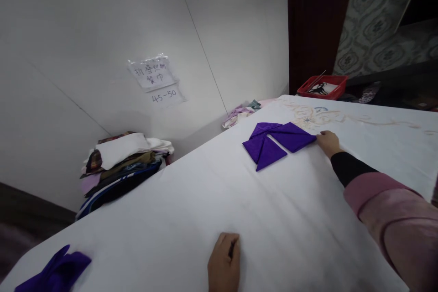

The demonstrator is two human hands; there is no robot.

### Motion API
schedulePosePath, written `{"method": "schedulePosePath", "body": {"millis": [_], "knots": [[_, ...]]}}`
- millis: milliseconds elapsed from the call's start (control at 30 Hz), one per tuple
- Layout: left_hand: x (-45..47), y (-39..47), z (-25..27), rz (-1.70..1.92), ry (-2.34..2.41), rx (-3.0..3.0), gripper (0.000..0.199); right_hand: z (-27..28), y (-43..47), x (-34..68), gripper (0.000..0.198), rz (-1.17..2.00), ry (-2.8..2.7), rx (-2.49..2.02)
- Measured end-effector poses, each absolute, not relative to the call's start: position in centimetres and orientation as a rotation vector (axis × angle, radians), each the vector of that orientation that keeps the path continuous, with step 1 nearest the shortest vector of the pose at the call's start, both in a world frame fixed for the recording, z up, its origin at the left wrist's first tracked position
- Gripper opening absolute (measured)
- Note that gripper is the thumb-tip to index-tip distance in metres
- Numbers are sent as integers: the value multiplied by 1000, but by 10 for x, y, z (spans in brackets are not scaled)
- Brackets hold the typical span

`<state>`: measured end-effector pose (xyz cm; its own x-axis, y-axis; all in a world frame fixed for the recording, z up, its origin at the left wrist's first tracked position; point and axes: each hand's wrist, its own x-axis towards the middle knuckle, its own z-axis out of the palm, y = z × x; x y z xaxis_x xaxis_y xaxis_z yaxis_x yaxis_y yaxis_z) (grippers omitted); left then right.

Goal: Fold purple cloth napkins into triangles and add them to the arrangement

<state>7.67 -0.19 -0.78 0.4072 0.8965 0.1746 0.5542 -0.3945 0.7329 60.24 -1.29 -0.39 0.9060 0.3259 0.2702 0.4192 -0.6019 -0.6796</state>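
Note:
A folded purple napkin [293,137] lies flat on the white tablecloth, its panels spread into pointed, angular shapes with a narrow gap between two of them. At its right-hand tip, my right hand [329,143] has thumb and fingers closed on the corner of the cloth. My left hand [224,262] rests on the tablecloth near the bottom of the view, well apart from the napkin. Its fingers are curled in and nothing shows in them. Another purple cloth [56,271], folded so it stands up in peaks, sits at the lower left and is partly cut off.
Piled clothes and cloths [123,164] stand beside the table's left edge, against the white wall. More crumpled fabric [239,114] lies at the far edge. A red basket [323,87] holds hangers and papers behind the table. Handwritten paper signs [153,75] hang on the wall.

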Motion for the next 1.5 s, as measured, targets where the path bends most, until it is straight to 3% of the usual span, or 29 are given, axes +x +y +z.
{"method": "schedulePosePath", "body": {"millis": [267,433,700,1000,1333,1500], "knots": [[73,0,-5,728,1147,2105,26,-3,8,561,40,-507,-1027,-2286],[74,-1,-11,793,1174,2107,31,-22,5,556,55,-298,-926,-2602],[76,-3,-9,790,1179,2089,31,-23,2,558,57,-235,-950,-2649],[76,-2,-10,801,1167,2098,29,-9,8,541,58,-459,-1179,-2568],[72,0,-4,713,1147,2150,25,-20,22,522,53,-318,-1481,-2581],[71,1,-4,634,1128,2187,25,-11,23,515,50,-485,-1450,-2414]]}}
